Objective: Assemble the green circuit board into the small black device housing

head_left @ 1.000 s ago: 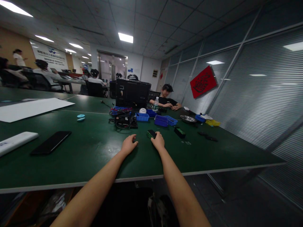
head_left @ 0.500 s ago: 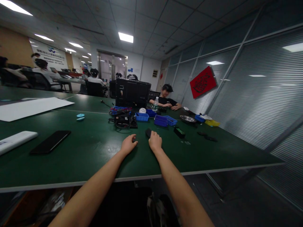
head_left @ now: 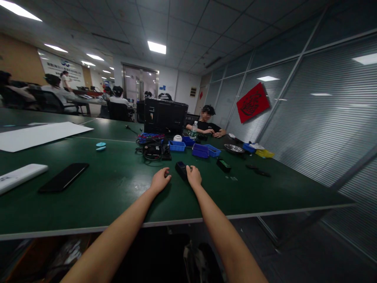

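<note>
A green worktop (head_left: 282, 188) is presented, its near edge running in front of the forearms. Well inward from that edge a monitor (head_left: 165, 116) is stood, its back turned to view. Inward of the near edge's middle, the left hand (head_left: 160, 179) is rested with fingers half curled, thumb apart and nothing seen in it. The box (head_left: 180, 167), black, is located between the hands; its right side is held in the fingers of the right hand (head_left: 194, 177). Part of this hold is hidden, and whether the box is lifted cannot be told.

The hold is judged one-sided: were the fingers slackened, the box could be tipped or dropped. Were it swung leftward, the left hand could be struck.

Containers were noted as follows. Towards the right edge, a metal bowl (head_left: 234, 148) is placed, its contents not made out. Left of it, a purple tray (head_left: 200, 151) is set, its inside hidden, and farther left a blue tray (head_left: 176, 146), with a white ball (head_left: 177, 138) in or just behind it. Right of the hands, in a second box (head_left: 224, 165), something green is shown.
</note>
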Demonstrator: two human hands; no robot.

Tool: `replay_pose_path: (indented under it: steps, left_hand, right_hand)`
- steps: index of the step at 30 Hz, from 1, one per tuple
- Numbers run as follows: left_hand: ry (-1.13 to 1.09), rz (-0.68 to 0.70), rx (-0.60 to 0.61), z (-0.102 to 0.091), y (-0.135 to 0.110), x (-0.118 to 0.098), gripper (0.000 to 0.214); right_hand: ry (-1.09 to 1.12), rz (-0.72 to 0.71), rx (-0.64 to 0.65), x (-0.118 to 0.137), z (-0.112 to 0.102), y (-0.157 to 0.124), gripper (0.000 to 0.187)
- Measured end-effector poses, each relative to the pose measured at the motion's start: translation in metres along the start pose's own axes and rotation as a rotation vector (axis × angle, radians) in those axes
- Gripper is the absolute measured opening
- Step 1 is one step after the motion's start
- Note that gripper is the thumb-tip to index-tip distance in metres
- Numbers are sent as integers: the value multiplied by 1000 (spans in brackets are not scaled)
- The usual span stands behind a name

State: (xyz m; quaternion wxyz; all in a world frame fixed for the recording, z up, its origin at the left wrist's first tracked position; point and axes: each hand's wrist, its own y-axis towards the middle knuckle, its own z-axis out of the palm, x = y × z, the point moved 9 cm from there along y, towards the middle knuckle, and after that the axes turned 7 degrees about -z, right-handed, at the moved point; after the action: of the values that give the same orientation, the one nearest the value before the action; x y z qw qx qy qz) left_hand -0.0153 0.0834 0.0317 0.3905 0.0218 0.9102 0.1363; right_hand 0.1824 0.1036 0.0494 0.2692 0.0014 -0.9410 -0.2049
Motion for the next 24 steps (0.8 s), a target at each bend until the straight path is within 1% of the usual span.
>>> replay_pose_path:
  steps: [3,7,10,11,13,15,17,20,24]
  left_hand:
    - [-7,-6,-2,0,1,1,41]
    - [-32,3,-13,0,2,1,40]
    - [-64,0,-48,-3,2,1,47]
    - [-71,5,-69,-5,2,0,52]
    - [-73,41,-120,-12,0,-6,59]
    - [-51,92,-165,-17,-3,-12,64]
    - [-15,116,-188,-19,-5,-16,65]
    - [36,104,-175,-16,-7,-15,60]
    - [50,92,-135,-12,-7,-13,51]
  right_hand:
    - [53,-47,75,4,11,1,49]
    - [89,-121,97,18,19,-4,46]
    - [213,-215,111,31,23,-7,41]
    - [288,-248,143,35,26,-9,40]
    - [461,-290,255,42,36,-13,42]
    - [606,-297,377,49,47,-18,46]
    - [686,-292,440,53,53,-21,46]
    - [734,-273,440,53,55,-20,43]
    - [706,-249,370,44,51,-12,37]
